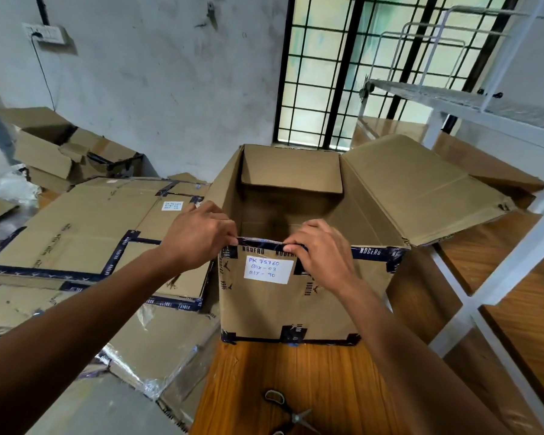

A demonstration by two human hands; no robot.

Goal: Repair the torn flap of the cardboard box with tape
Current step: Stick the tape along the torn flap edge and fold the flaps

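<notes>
Orange-brown wood grain fills the floor [264,381] nearest the camera, and a pair of scissors [291,412] lies on it, blades apart, just in front of the cardboard box [264,306]. The box stands upright and open on that floor, its near wall carrying a white label [269,269] with handwritten lines and dark blue printed tape [369,252] along the top edge and corners.

Both hands meet at that near top rim. The left hand [198,238] is curled, its thumb and fingers pinched together on the taped edge near the box's left corner. The right hand [322,249] is likewise closed down, fingertips pressed onto the same strip of tape just right of the label; whether it grips a loose piece of tape or only presses the rim cannot be told.

Beyond the hands, the far flap [291,169] hangs folded inward, and the right flap [421,189] is spread outward, its outer corner ragged. Flattened cartons [85,227] lie stacked to the left. A white metal rack [471,102] stands at right, and a barred window [321,73] sits in the grey back wall.
</notes>
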